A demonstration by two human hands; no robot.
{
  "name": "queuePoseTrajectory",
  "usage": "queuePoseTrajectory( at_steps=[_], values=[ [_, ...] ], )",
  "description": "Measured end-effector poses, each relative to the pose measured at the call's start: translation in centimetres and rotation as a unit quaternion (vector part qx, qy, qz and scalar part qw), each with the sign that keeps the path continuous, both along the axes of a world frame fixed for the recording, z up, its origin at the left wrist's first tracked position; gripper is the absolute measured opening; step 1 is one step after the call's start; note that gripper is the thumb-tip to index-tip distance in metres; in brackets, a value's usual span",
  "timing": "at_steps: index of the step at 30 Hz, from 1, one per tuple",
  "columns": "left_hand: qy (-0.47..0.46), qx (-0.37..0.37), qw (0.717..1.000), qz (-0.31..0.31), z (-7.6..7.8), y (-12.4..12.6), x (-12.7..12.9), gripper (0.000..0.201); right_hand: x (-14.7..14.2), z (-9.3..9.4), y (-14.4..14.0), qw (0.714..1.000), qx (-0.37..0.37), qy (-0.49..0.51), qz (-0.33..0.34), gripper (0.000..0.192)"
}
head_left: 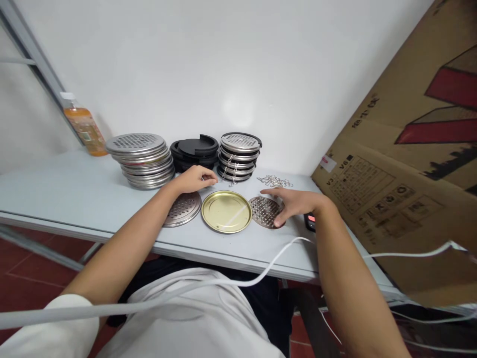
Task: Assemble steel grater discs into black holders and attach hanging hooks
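Observation:
My left hand hovers above a perforated metal disc, its fingers loosely bent with a gap between thumb and forefinger; I see nothing in it. Spread wide, my right hand reaches over a second perforated metal plate, with thumb and fingertips around its right side. Whether they touch it I cannot tell. Between these two discs lies a shallow gold-coloured round lid. Small wire hooks are heaped beyond my right hand.
Behind stand a tall stack of perforated metal discs, black round parts and a metal-and-black stack with hooks beside it. An orange bottle is at left, a large carton at right. A white cable crosses in front.

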State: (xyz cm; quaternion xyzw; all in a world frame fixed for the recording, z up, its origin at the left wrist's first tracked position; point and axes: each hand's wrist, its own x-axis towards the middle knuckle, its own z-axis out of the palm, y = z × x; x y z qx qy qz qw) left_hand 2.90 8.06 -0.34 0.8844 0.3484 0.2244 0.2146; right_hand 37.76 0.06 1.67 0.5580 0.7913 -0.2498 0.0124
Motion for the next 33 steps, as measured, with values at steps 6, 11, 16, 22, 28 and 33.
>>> queuePoseTrajectory(
  at_steps=[6,11,16,22,28,33],
  values=[
    [0.043,-0.017,0.999,-0.017,0.0,-0.1,-1.1,0.035,-1.4,-0.4,0.0,0.998,0.012,-0.064,0.006,0.118],
    [0.046,-0.016,0.999,-0.003,-0.1,-0.2,-1.4,0.035,-1.6,-0.1,0.0,0.998,0.018,-0.064,-0.002,0.108],
    [0.040,-0.021,0.999,-0.010,-0.3,-0.2,-1.4,0.036,-1.6,0.1,-0.1,0.997,0.045,-0.065,-0.021,0.107],
    [0.032,-0.007,0.999,-0.018,0.0,-0.3,-1.6,0.038,-1.4,-0.4,0.6,0.997,0.059,-0.041,0.000,0.083],
    [-0.019,0.018,0.997,0.071,0.8,-0.5,-2.5,0.034,-1.4,-1.3,1.3,0.996,0.089,0.007,-0.014,0.093],
    [-0.039,0.031,0.996,0.072,0.7,-0.5,-2.7,0.032,-0.4,-0.7,0.9,0.995,0.055,0.073,-0.027,0.091]
  ],
)
